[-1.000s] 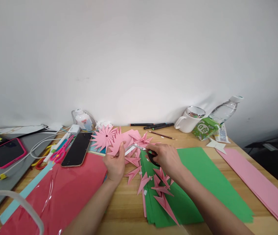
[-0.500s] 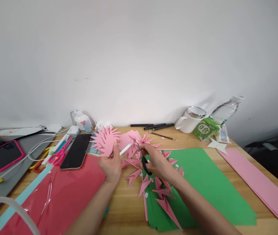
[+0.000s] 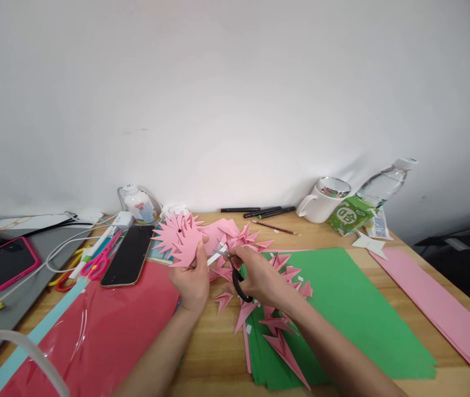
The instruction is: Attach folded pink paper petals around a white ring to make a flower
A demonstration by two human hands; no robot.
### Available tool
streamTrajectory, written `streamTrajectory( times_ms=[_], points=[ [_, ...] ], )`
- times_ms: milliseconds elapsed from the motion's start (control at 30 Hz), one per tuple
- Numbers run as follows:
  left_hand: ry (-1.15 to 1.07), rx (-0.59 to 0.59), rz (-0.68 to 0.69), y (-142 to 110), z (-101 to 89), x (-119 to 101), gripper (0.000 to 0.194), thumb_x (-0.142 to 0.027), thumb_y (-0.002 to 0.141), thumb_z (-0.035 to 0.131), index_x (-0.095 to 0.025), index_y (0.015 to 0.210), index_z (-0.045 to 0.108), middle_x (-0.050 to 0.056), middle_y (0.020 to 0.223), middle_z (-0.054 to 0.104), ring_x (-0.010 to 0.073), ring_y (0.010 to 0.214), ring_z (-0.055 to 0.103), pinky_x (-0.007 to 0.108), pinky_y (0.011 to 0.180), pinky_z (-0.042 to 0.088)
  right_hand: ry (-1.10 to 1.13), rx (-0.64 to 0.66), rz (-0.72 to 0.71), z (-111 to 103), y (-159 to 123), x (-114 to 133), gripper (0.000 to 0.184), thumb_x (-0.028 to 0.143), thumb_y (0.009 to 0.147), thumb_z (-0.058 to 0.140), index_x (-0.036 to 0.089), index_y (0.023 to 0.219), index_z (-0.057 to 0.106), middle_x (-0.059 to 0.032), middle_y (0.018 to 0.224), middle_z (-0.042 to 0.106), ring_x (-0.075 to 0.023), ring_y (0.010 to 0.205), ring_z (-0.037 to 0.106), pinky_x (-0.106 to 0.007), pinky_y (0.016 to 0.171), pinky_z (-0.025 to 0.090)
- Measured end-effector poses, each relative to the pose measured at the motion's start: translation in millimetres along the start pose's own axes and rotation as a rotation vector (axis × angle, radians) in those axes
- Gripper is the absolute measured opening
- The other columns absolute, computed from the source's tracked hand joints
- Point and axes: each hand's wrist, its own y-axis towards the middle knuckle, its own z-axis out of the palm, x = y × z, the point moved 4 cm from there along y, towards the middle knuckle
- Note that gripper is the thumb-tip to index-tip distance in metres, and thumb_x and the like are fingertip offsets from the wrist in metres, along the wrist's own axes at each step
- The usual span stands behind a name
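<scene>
My left hand (image 3: 193, 281) is closed on a pink spiky paper cutout (image 3: 187, 248), pinched between thumb and fingers. A white strip (image 3: 215, 255) juts out to the right beside that hand; its left end is hidden. In my right hand (image 3: 255, 275) are black-handled scissors (image 3: 240, 285), their blades at the far end of the white strip. Whether the blades touch the strip I cannot tell. Behind the held cutout lies more spiky pink paper (image 3: 169, 234). Folded pink paper points (image 3: 278, 325) lie around and under my right hand, with small white squares among them.
Green sheets (image 3: 363, 314) lie at right, pink strips (image 3: 437, 309) beyond them. A red sheet (image 3: 127, 314), a phone (image 3: 128, 256) and pink scissors (image 3: 102, 259) are at left. Markers (image 3: 270, 212), a white mug (image 3: 321, 204) and a water bottle (image 3: 384, 184) stand or lie near the wall.
The scissors have moved slightly left and down, with their blades now at the white strip. My left hand has shifted slightly right, and the held pink cutout has tilted and moved down.
</scene>
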Motion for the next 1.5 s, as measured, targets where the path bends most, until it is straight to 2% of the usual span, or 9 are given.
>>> streamTrajectory(
  times_ms=[500, 967, 1167, 1500],
  points=[
    [0.106, -0.017, 0.007, 1.6, -1.7, -8.6, 0.027, -0.034, 0.081, 0.059, -0.013, 0.090, 0.074, 0.011, 0.086, 0.076, 0.0209, 0.075, 0.072, 0.032, 0.074, 0.057, -0.061, 0.003, 0.009, 5.2, 0.1, 3.9, 0.043, 0.015, 0.059, 0.073, 0.017, 0.097, 0.054, -0.0045, 0.091, 0.055, -0.0180, 0.079, 0.047, -0.027, 0.069, 0.036],
    [0.135, 0.000, -0.007, -0.1, -2.4, -4.9, 0.029, -0.035, 0.081, 0.059, -0.012, 0.091, 0.074, 0.012, 0.089, 0.075, 0.0227, 0.082, 0.071, 0.033, 0.077, 0.056, -0.047, -0.055, 0.048, 3.8, 1.9, 2.3, 0.028, 0.017, 0.060, 0.073, 0.019, 0.082, 0.056, 0.0016, 0.074, 0.053, -0.0132, 0.067, 0.045, -0.022, 0.059, 0.030],
    [0.094, 0.011, -0.044, 1.4, -1.8, -2.7, 0.030, -0.035, 0.081, 0.058, -0.012, 0.091, 0.073, 0.011, 0.085, 0.075, 0.0226, 0.080, 0.072, 0.033, 0.075, 0.057, -0.006, -0.080, 0.055, -0.4, 0.8, 1.1, 0.022, 0.018, 0.060, 0.073, 0.020, 0.075, 0.056, 0.0058, 0.063, 0.050, -0.0098, 0.056, 0.039, -0.021, 0.053, 0.026],
    [0.107, -0.004, -0.026, 2.0, -0.7, -4.2, 0.031, -0.036, 0.079, 0.059, -0.012, 0.091, 0.073, 0.011, 0.086, 0.075, 0.0217, 0.075, 0.072, 0.031, 0.071, 0.058, -0.030, -0.123, 0.071, -4.1, -4.2, -0.2, 0.018, 0.019, 0.060, 0.072, 0.021, 0.075, 0.061, 0.0054, 0.061, 0.055, -0.0101, 0.055, 0.043, -0.020, 0.052, 0.026]
  ],
)
